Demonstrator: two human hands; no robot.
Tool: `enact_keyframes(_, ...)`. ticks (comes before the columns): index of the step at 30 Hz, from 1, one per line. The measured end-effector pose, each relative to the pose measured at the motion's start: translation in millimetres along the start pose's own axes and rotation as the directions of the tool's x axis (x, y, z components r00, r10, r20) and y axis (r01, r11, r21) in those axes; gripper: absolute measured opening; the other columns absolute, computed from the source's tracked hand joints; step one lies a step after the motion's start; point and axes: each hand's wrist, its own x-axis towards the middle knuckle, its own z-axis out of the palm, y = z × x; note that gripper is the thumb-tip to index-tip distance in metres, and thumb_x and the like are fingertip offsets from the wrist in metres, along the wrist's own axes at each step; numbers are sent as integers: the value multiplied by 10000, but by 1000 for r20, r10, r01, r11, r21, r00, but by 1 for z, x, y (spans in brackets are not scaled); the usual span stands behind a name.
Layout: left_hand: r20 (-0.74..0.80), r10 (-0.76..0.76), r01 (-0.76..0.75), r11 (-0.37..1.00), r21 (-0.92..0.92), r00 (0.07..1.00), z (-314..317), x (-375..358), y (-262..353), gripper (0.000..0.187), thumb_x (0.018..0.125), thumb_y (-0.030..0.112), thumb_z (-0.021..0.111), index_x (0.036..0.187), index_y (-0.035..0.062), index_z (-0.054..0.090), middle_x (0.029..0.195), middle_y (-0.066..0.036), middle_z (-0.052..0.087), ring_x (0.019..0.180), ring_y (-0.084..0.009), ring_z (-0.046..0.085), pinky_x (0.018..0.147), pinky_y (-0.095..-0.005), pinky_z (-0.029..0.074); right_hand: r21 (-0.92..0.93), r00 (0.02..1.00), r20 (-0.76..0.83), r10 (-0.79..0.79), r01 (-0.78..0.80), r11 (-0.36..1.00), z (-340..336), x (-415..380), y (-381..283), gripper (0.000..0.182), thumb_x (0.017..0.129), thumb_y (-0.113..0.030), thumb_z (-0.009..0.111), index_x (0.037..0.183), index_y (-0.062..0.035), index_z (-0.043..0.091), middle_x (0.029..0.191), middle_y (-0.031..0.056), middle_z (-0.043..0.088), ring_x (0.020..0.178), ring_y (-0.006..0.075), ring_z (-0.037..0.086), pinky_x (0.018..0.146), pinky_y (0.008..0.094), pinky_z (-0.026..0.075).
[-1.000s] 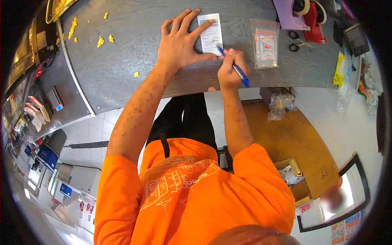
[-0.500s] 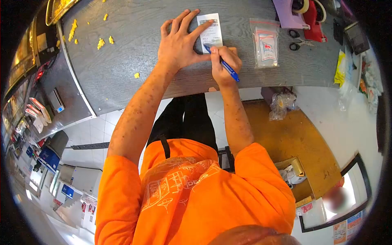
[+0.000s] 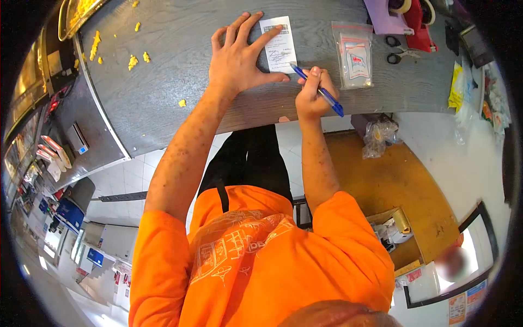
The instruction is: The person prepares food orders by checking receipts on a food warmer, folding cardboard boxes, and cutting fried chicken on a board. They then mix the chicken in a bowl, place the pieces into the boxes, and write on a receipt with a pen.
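Note:
A small printed paper slip (image 3: pixel 280 41) lies on the grey counter, with a pen-drawn loop around some of its print. My left hand (image 3: pixel 237 57) is spread flat with its fingers apart, its index finger resting over the slip's upper left part. Pinched in my right hand (image 3: pixel 317 92) is a blue pen (image 3: pixel 330 101), its tip near the slip's lower right edge. A clear zip bag (image 3: pixel 355 57) with red and blue print lies to the right of the pen.
Yellow crumbs (image 3: pixel 133 62) are scattered at the counter's left. Black-handled scissors (image 3: pixel 402 53) and purple and red tape dispensers (image 3: pixel 389 20) stand at the upper right. A brown wooden surface (image 3: pixel 392 180) lies below the counter's right part.
My right hand has moved right and slightly down with the pen, away from the slip's middle. The drawn loop on the slip now shows. My left hand has stayed nearly in place.

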Motion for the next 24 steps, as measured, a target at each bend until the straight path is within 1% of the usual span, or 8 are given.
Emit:
enact_keyframes(2, -4, 0, 0, 1000, 0, 1000, 0, 0, -1, 901, 477, 742, 704, 1282, 377, 531, 1424, -30, 381, 1315, -251, 329, 1042, -485, 210, 13, 999, 0, 52, -52, 999, 1, -1, 2, 248, 891, -84, 536, 668, 13, 582, 578, 87, 583, 492, 165, 593, 428, 278, 428)
enact_keyframes(8, -25, 7, -7, 1000, -25, 1000, 1, 0, -1, 890, 464, 709, 733, 1266, 368, 552, 1421, -32, 387, 1315, -256, 330, 1039, -491, 211, 39, 1000, 30, -6, 4, 999, 6, -4, 12, 240, 877, -74, 544, 648, -11, 581, 567, 79, 582, 498, 193, 562, 459, 301, 421)
enact_keyframes(11, -17, 2, -3, 999, -37, 1000, 0, 0, 0, 887, 470, 704, 735, 1269, 368, 550, 1422, -36, 386, 1317, -259, 328, 1037, -496, 212, 68, 998, 42, -54, 51, 996, 7, -3, 13, 237, 862, -67, 555, 630, -19, 571, 565, 78, 581, 508, 211, 547, 462, 310, 417)
enact_keyframes(13, -30, 5, -5, 1000, -26, 1000, 1, 0, -1, 880, 475, 696, 739, 1270, 372, 547, 1419, -37, 388, 1318, -259, 327, 1040, -494, 212, 10, 981, 92, -173, 173, 985, 7, -1, 9, 238, 845, -67, 573, 612, -22, 563, 564, 85, 578, 512, 224, 536, 469, 322, 415)
enact_keyframes(16, -11, -6, 6, 1000, -14, 1000, 1, -1, 0, 877, 479, 684, 745, 1275, 379, 540, 1417, -33, 389, 1317, -257, 326, 1043, -491, 212, 119, 998, 22, -62, 59, 991, 6, -5, 12, 223, 827, -56, 588, 607, -27, 565, 563, 99, 573, 516, 234, 538, 473, 326, 419)
enact_keyframes(20, 2, -7, 7, 1000, -14, 1000, -1, 0, 0, 878, 483, 674, 748, 1282, 382, 531, 1420, -29, 384, 1317, -257, 326, 1044, -489, 216, 15, 989, 104, -101, 100, 995, 6, -5, 14, 218, 824, -49, 582, 608, -33, 559, 564, 111, 569, 515, 245, 543, 473, 331, 423)
enact_keyframes(22, -3, -4, 4, 1000, -5, 1000, -1, 0, 0, 882, 484, 677, 744, 1285, 379, 528, 1419, -26, 383, 1316, -259, 327, 1042, -490, 221, 3, 969, 5, -247, 247, 969, 10, -4, 16, 228, 830, -51, 574, 607, -20, 539, 557, 126, 560, 504, 259, 542, 452, 337, 415)
enact_keyframes(24, -8, 0, 0, 1000, -13, 1000, -1, 0, 0, 886, 481, 681, 741, 1284, 374, 530, 1417, -28, 386, 1314, -261, 329, 1040, -491, 223, -59, 983, -59, -176, 173, 983, 12, -5, 17, 236, 835, -56, 570, 606, -11, 534, 548, 129, 551, 492, 255, 538, 442, 332, 407)
